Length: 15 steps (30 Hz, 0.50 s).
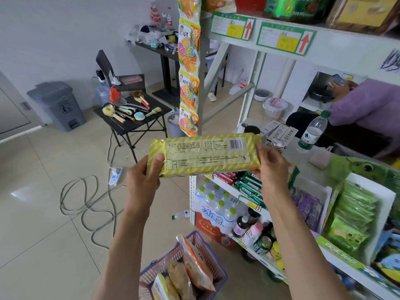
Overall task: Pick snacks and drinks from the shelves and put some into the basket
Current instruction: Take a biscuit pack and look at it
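I've got the long yellow-and-white striped foil snack pack (205, 154) held flat in front of me at chest height, back side w/ barcode facing up. My left hand (144, 177) grips its left end, thumb on top across the crimped seam, fingers curled under. My right hand (270, 167) grips the right end the same way, thumb on the top face, fingers wrapped below. The pack hangs in the air beside the white metal shelf unit (246, 98), well above the purple plastic mesh basket (205, 243) down by my legs, which already has a few orange and yellow snack bags (194, 267) in it.

Feels like a light thing, probably biscuits in a tray, so fairly stiff along its length but crushable, and the film is slick. Best held at the ends or round the middle, not squeezed. Can't tell for sure what's inside, print's too small.
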Tool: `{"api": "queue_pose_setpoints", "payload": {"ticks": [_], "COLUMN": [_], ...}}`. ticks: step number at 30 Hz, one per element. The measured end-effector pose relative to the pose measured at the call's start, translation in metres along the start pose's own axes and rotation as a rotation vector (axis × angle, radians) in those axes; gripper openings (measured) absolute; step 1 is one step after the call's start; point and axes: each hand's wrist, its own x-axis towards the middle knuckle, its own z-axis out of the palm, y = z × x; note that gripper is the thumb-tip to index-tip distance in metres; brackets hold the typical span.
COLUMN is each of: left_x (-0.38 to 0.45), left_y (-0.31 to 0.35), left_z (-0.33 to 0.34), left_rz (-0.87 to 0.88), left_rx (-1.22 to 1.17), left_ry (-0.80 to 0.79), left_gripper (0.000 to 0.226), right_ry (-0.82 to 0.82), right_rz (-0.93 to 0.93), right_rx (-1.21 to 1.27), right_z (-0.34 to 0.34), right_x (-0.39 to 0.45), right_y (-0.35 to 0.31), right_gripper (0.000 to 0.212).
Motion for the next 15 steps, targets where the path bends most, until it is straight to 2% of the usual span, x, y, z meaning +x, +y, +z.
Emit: {"api": "queue_pose_setpoints", "payload": {"ticks": [5,11,15], "left_x": [0.0010,0.0015,0.0037], "left_y": [0.0011,-0.0010,-0.0035], "left_z": [-0.0004,0.0015,0.0013], "left_rz": [0.000,-0.028,-0.093], "left_rx": [0.011,0.006,0.006], "left_ry": [0.010,0.013,0.008], "left_gripper": [0.045,0.051,0.047], "right_ry": [0.008,0.000,-0.002], "right_rz": [0.011,0.029,0.050], "right_rx": [0.004,-0.021,-0.036], "right_z": [0.0019,0.0007,-0.0002], "right_x": [0.0002,0.0015,0.0020], "right_y": [-0.0019,-0.0026,-0.0048], "right_gripper": [0.032,0.033,0.033]}}
